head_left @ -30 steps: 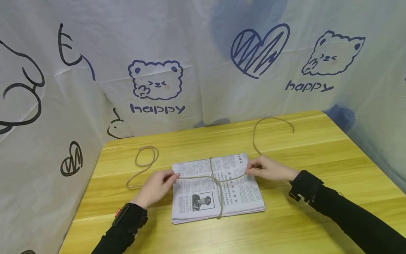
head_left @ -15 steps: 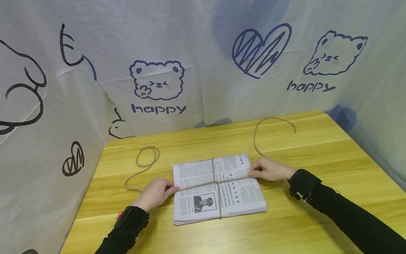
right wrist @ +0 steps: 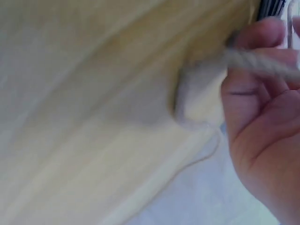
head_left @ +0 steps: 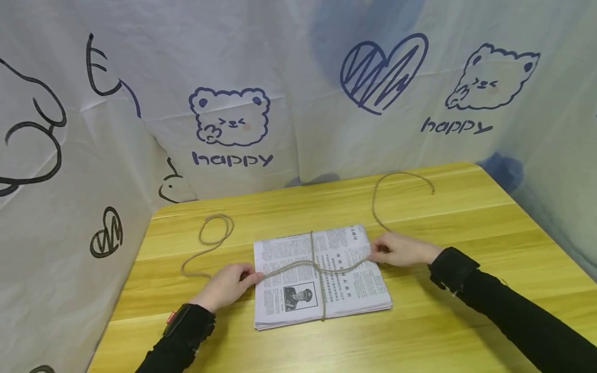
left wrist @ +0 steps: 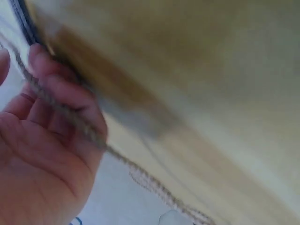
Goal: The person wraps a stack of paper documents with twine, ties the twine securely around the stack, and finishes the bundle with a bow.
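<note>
A stack of folded newspapers lies flat on the table, with twine crossing its top both ways. The strand running front to back lies against the paper; the sideways strand curves loosely over it, and the two meet near the middle. At the stack's left edge my left hand pinches one end of the sideways strand. My right hand pinches the other at the right edge. In the left wrist view, twine runs across the curled fingers. The right wrist view shows blurred twine at the fingers.
A loose tail of twine loops on the wooden table beyond my left hand. Another twine tail arcs toward the back behind my right hand. A white cloth with drawings hangs around the table's back and sides.
Half a second ago the sideways strand was pulled straight; now it sags in a wavy curve. Since a second ago, my left hand has come slightly nearer and my right hand slightly right.
</note>
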